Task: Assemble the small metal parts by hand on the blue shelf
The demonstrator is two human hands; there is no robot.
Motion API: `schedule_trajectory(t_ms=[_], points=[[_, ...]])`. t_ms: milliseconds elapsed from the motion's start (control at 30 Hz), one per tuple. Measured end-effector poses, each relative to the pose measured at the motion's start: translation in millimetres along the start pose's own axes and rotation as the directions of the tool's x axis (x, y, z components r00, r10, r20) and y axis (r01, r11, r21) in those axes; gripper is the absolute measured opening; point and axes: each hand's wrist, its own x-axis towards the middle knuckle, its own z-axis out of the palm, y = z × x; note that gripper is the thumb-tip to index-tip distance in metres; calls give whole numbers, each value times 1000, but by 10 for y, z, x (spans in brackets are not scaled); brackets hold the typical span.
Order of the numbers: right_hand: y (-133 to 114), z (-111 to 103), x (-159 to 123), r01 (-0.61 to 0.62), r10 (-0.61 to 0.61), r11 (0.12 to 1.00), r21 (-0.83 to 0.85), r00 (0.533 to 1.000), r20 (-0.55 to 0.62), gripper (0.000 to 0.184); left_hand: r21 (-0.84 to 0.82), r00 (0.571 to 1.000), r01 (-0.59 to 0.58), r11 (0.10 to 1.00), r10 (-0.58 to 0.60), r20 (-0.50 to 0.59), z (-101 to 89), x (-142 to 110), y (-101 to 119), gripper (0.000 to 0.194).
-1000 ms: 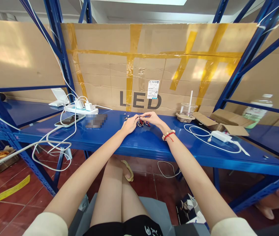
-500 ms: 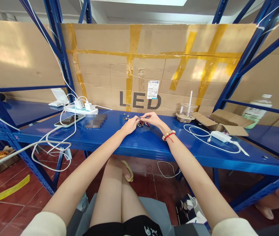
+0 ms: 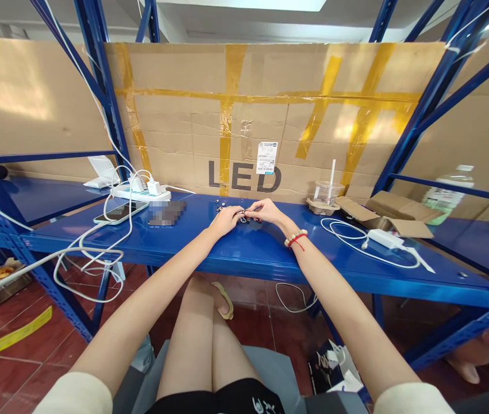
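Note:
My left hand (image 3: pixel 226 221) and my right hand (image 3: pixel 266 211) meet above the blue shelf board (image 3: pixel 244 247). Their fingertips are pinched together on a small dark, shiny piece (image 3: pixel 241 212) whose kind is too small to make out. Beneath the fingers lie a few dark and reddish bits, mostly covered by my hands. Behind my left hand, several tiny metallic pieces (image 3: pixel 220 203) are scattered on the board. A beaded bracelet with a red string (image 3: pixel 296 237) circles my right wrist.
To the left are a phone (image 3: pixel 121 213), a blurred-out dark item (image 3: pixel 167 213), a power strip (image 3: pixel 141 194) and looped white cables. On the right stand a plastic cup with a straw (image 3: pixel 328 192), an opened cardboard box (image 3: pixel 399 214) and a white adapter (image 3: pixel 385 239). A cardboard wall (image 3: pixel 175 132) closes the back.
My left hand's fingers have flattened and turned slightly over the small piece. My right hand's fingertips have dipped a little toward it. The view has shifted slightly.

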Motion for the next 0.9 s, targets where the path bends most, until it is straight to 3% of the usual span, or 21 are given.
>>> schedule_trajectory(t_ms=[900], points=[[-47,5,-4,-32,32,999,-36,999,5,42,58,999,46,997,-46,-9,-19,-19,38,26]])
